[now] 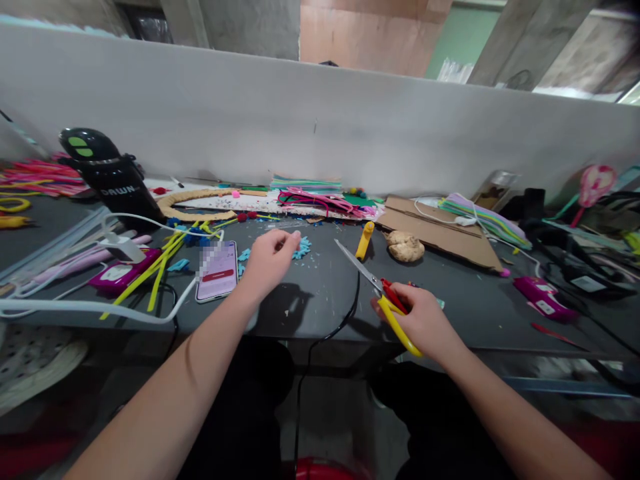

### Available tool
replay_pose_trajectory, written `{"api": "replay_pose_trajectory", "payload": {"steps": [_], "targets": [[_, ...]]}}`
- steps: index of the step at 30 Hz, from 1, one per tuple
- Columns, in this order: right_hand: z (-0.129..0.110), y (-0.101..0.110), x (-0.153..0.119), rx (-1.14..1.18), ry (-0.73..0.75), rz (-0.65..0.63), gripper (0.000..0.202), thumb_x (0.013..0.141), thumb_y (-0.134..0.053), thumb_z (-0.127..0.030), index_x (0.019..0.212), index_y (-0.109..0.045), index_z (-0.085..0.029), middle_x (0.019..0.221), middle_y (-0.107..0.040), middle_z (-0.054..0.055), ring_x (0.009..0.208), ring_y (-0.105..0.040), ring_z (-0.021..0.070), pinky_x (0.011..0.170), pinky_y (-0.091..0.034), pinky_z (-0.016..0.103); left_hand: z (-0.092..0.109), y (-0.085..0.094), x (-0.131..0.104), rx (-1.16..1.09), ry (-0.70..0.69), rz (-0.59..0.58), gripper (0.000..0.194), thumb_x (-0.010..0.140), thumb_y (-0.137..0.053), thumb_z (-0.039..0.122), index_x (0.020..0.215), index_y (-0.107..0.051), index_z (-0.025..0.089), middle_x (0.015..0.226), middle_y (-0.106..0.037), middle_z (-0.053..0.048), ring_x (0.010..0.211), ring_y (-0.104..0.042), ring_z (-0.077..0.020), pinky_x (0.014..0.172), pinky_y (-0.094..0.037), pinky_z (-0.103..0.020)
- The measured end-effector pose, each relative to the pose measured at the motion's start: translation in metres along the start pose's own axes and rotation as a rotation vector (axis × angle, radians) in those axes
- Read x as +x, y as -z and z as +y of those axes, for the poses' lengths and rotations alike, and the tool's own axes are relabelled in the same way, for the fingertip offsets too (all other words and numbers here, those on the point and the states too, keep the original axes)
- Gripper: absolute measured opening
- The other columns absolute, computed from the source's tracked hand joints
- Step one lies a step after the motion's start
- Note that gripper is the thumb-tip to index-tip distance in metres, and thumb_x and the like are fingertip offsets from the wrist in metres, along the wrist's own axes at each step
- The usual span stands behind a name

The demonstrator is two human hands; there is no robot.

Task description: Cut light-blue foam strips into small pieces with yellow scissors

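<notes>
One pair of scissors was held in the right hand above the front part of the dark grey table. The fingers were closed around the red and yellow handles, and the blades were pointed up and to the left, away from the body. The left hand was held just beside the small blue pieces, its thumb and forefinger brought close together; whether anything was pinched between them could not be told. More of the blue pieces were partly hidden behind that hand.

A phone was placed to the left of the left hand, its screen lit and partly pixelated. Farther left, yellow strips were spread near a purple box, and a white cable was looped across that side. A black bottle was seen tilted in the view behind them.

Beyond the scissors, a yellow tool was set down, with a black cord run toward the table's front edge and over it. A pale brown lump was seen just to its right, in front of a flat piece of cardboard. Pink strands were laid near the white partition, and a second purple box was placed at the right.
</notes>
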State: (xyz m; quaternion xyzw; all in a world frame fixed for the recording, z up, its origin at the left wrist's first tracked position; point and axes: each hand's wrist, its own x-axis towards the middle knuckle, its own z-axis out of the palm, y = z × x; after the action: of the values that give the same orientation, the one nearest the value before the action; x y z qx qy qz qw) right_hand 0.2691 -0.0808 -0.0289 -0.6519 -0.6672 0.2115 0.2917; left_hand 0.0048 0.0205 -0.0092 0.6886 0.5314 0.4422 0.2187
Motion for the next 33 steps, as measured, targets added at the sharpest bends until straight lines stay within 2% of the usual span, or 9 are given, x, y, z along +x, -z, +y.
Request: {"api": "replay_pose_trajectory", "payload": {"steps": [2, 4, 9, 11, 16, 18, 23, 28, 33], "targets": [[0.0, 0.001, 0.001, -0.007, 0.007, -0.002, 0.032, 0.075, -0.066, -0.042, 0.062, -0.046, -0.019, 0.058, -0.04, -0.005, 0.058, -0.033, 0.0107, 0.051, -0.026, 0.024, -0.022, -0.003, 0.015, 0.214, 0.054, 0.017, 0.039, 0.091, -0.048, 0.046, 0.079, -0.07, 0.015, 0.071, -0.061, -0.002, 0.065, -0.051, -0.0142, 0.061, -0.036, -0.025], [-0.001, 0.001, 0.001, -0.017, 0.014, -0.015, 0.032, 0.076, -0.064, -0.042, 0.063, -0.047, -0.019, 0.058, -0.04, -0.005, 0.057, -0.034, 0.0107, 0.051, -0.026, 0.024, -0.04, -0.009, 0.028, 0.283, 0.062, -0.003, 0.039, 0.089, -0.051, 0.047, 0.079, -0.073, 0.017, 0.079, -0.065, -0.005, 0.072, -0.055, -0.0168, 0.065, -0.037, -0.027], [-0.003, 0.0, 0.001, -0.019, 0.024, -0.046, 0.029, 0.078, -0.062, -0.04, 0.065, -0.048, -0.019, 0.059, -0.042, -0.005, 0.058, -0.036, 0.0109, 0.052, -0.028, 0.023, -0.062, -0.016, 0.042, 0.396, 0.07, -0.022, 0.038, 0.087, -0.052, 0.048, 0.084, -0.076, 0.019, 0.095, -0.067, -0.01, 0.088, -0.059, -0.0238, 0.073, -0.039, -0.03], [-0.003, 0.0, 0.001, -0.028, 0.018, -0.046, 0.029, 0.079, -0.062, -0.04, 0.064, -0.047, -0.019, 0.059, -0.042, -0.005, 0.058, -0.035, 0.0108, 0.052, -0.028, 0.023, -0.067, -0.008, 0.042, 0.431, 0.093, 0.022, 0.039, 0.086, -0.052, 0.049, 0.086, -0.075, 0.018, 0.098, -0.067, -0.011, 0.09, -0.059, -0.0249, 0.074, -0.039, -0.031], [-0.002, 0.002, -0.002, -0.107, -0.012, -0.038, 0.032, 0.077, -0.064, -0.047, 0.067, -0.048, -0.02, 0.06, -0.046, -0.004, 0.058, -0.039, 0.0116, 0.052, -0.029, 0.024, -0.078, 0.026, 0.032, 0.467, 0.118, 0.132, 0.045, 0.088, -0.047, 0.051, 0.075, -0.07, 0.016, 0.084, -0.067, -0.008, 0.083, -0.06, -0.0221, 0.071, -0.04, -0.028], [-0.002, 0.001, -0.002, -0.17, -0.023, -0.03, 0.031, 0.076, -0.064, -0.048, 0.07, -0.048, -0.021, 0.062, -0.052, -0.003, 0.058, -0.043, 0.0125, 0.053, -0.029, 0.024, -0.081, 0.034, 0.029, 0.47, 0.142, 0.122, 0.038, 0.085, -0.052, 0.049, 0.082, -0.071, 0.017, 0.085, -0.069, -0.006, 0.082, -0.061, -0.0208, 0.07, -0.041, -0.027], [-0.004, 0.002, 0.004, -0.476, -0.029, -0.155, 0.021, 0.077, -0.059, -0.043, 0.072, -0.058, -0.022, 0.069, -0.064, 0.002, 0.061, -0.053, 0.017, 0.053, -0.027, 0.026, -0.093, 0.044, 0.028, 0.525, 0.261, 0.061, 0.054, 0.087, -0.041, 0.057, 0.068, -0.071, 0.016, 0.058, -0.062, -0.006, 0.059, -0.058, -0.0222, 0.058, -0.039, -0.031], [-0.01, 0.009, 0.008, -0.726, -0.069, -0.207, 0.024, 0.078, -0.055, -0.044, 0.086, -0.065, -0.024, 0.085, -0.072, 0.006, 0.075, -0.065, 0.0248, 0.053, -0.023, 0.028, -0.109, 0.051, 0.031, 0.585, 0.271, 0.064, 0.036, 0.08, -0.053, 0.038, 0.101, -0.074, 0.018, 0.089, -0.073, -0.008, 0.08, -0.066, -0.0246, 0.07, -0.047, -0.03], [-0.01, 0.015, 0.007, -0.779, -0.052, -0.276, 0.025, 0.078, -0.055, -0.042, 0.091, -0.066, -0.024, 0.092, -0.073, 0.007, 0.082, -0.067, 0.0261, 0.054, -0.025, 0.028, -0.113, 0.053, 0.033, 0.686, 0.261, 0.023, 0.037, 0.073, -0.057, 0.029, 0.103, -0.076, 0.019, 0.106, -0.072, -0.012, 0.098, -0.065, -0.0308, 0.085, -0.049, -0.036]]}}
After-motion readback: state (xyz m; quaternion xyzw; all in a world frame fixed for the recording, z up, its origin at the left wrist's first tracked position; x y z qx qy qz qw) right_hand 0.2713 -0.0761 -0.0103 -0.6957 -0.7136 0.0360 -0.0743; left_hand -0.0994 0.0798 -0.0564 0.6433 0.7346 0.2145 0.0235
